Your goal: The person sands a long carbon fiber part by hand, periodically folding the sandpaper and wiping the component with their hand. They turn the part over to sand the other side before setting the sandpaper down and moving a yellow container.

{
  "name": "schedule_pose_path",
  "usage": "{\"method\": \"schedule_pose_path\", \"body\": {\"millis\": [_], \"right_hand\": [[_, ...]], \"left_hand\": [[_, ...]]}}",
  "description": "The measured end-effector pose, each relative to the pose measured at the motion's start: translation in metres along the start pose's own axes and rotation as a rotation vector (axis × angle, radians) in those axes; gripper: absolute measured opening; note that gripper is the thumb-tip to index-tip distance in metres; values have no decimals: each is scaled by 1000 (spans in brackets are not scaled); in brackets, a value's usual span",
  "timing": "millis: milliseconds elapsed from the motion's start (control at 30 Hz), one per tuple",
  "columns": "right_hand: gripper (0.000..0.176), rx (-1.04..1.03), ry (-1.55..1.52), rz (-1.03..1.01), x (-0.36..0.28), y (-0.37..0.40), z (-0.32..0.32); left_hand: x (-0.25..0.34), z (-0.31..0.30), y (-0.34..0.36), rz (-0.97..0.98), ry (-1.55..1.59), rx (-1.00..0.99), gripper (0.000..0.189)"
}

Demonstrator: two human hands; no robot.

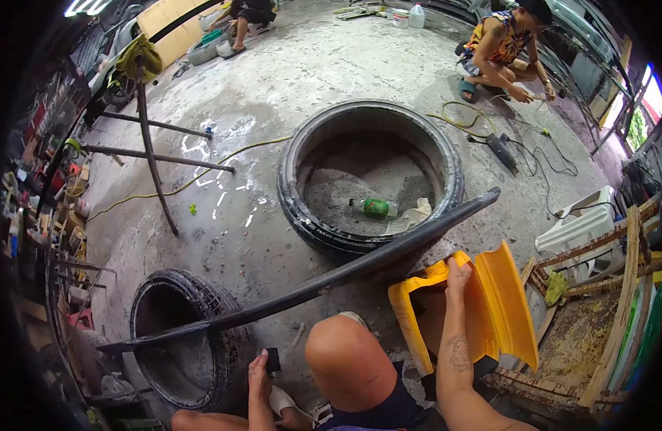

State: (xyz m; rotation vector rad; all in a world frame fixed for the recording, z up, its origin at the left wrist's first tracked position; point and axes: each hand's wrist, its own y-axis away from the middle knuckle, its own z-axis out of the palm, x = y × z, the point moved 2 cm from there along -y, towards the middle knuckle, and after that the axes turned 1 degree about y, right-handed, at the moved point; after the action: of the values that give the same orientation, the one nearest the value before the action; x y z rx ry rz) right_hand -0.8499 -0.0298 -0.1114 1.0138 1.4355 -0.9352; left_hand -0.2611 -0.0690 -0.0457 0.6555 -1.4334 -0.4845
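Note:
My right hand is closed on the upper edge of a yellow moulded panel, which stands tilted beside my right leg. The panel has an open, box-like frame on its left and a curved flange on its right. Low near my knee, my left hand has its fingers closed on a small black flat piece. In front of me a long black curved strip lies across two tires, the larger tire and the smaller tire.
Inside the larger tire lie a green-labelled bottle and a pale cloth. A metal stand is at left, with a yellow hose nearby. At right are a power tool, a white plastic chair and a crouching person.

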Motion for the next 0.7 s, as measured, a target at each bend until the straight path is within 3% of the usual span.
{"method": "schedule_pose_path", "body": {"millis": [67,100,167,200,233,300,367,400,433,500,533,600,633,700], "right_hand": [[20,30,1,34,-6,11,2],[12,-78,96,-3,18,8,-9],[35,-133,-62,333,-10,31,-16],[46,-89,-288,498,-18,46,-13],[47,-165,-348,609,-16,54,-24],[52,-510,-233,739,66,55,-59],[41,-499,-245,829,75,75,-63],[38,-576,-210,717,83,84,-67],[42,-560,441,819,80,78,-80],[50,-524,296,721,169,72,-118],[50,-535,300,712,172,72,-116],[39,-301,241,951,170,67,-125],[39,-295,247,935,183,59,-137],[36,-958,-1125,1106,207,48,-144]], "left_hand": [[1,2,-2,23,-13,-13,30],[0,4,-2,21,-1,-19,30],[3,12,1,77,29,4,32],[6,18,5,64,7,34,32],[-2,14,-2,77,-52,45,31],[-8,20,1,186,-96,126,35],[1,27,14,198,-173,134,34],[-4,24,11,257,-272,143,34],[1,28,18,313,-332,162,36],[14,29,30,373,-458,125,44],[13,29,31,397,-509,106,49],[9,27,25,347,-445,69,48],[7,27,22,297,-400,29,48],[14,34,16,292,-366,-35,48]]}}
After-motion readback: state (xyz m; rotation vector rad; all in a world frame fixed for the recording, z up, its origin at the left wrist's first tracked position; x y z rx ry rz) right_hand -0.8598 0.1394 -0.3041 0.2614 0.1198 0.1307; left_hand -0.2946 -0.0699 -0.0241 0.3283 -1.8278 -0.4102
